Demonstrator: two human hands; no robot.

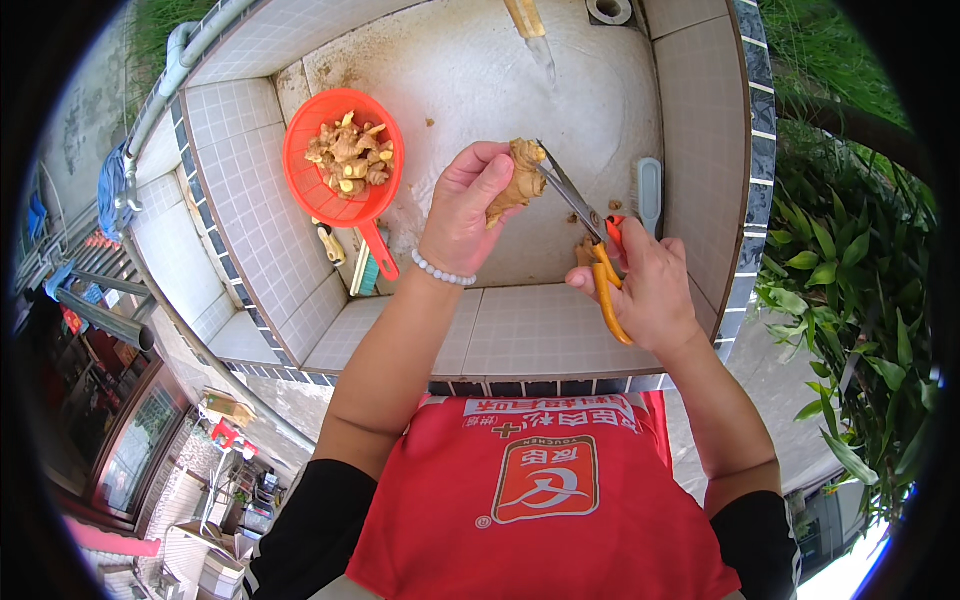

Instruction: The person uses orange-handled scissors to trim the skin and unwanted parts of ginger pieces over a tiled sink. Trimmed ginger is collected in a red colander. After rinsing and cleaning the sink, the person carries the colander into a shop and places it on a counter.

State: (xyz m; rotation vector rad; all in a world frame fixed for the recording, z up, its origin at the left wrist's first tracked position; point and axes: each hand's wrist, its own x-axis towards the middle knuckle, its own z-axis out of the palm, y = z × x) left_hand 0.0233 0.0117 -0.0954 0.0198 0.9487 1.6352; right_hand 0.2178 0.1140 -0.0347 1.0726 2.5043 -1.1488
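Observation:
My left hand point(474, 201) grips a knobbly ginger root point(523, 184) above the floor of a tiled sink point(480, 82). In my right hand point(651, 289) is a pair of scissors point(604, 259) with orange-yellow handles. Its slim metal blades are parted, and their tips reach the right side of the root near its upper end. Several pieces of ginger point(350, 156) lie in a red plastic strainer point(298, 193) to the left. Partly behind my right hand, another ginger piece point(585, 251) rests on the sink floor.
Water point(543, 60) runs from a spout point(525, 18) at the back. A light-blue brush point(649, 191) stands by the right wall. Below the strainer are a green-bristled brush point(367, 270) and a yellowish handle point(330, 246). A drain fitting point(609, 10) sits at the back right; leafy plants point(840, 255) grow beyond.

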